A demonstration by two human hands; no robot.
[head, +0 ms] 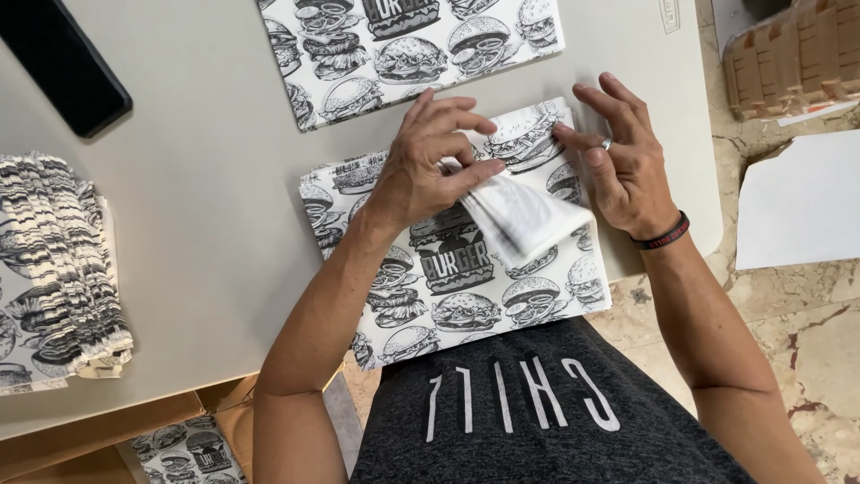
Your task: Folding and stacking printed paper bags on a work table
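Your left hand (421, 166) pinches a folded flap of the burger-printed paper sheet (457, 269), thumb and fingers closed on the raised white fold near the sheet's upper right. Your right hand (627, 166) grips nothing: fingers spread and curled, tips resting at the sheet's top right corner, steadying it. The sheet lies flat on the grey table (197, 206) at its near edge, just in front of your torso. Judging progress: this fold looks only partly made, the flap lifted and not creased down. A second printed sheet (403, 45) lies flat and unfolded beyond it. A stack of folded printed papers (58, 260) sits at far left, well apart, suggesting finished pieces. A dark flat object (63, 63) rests top left.
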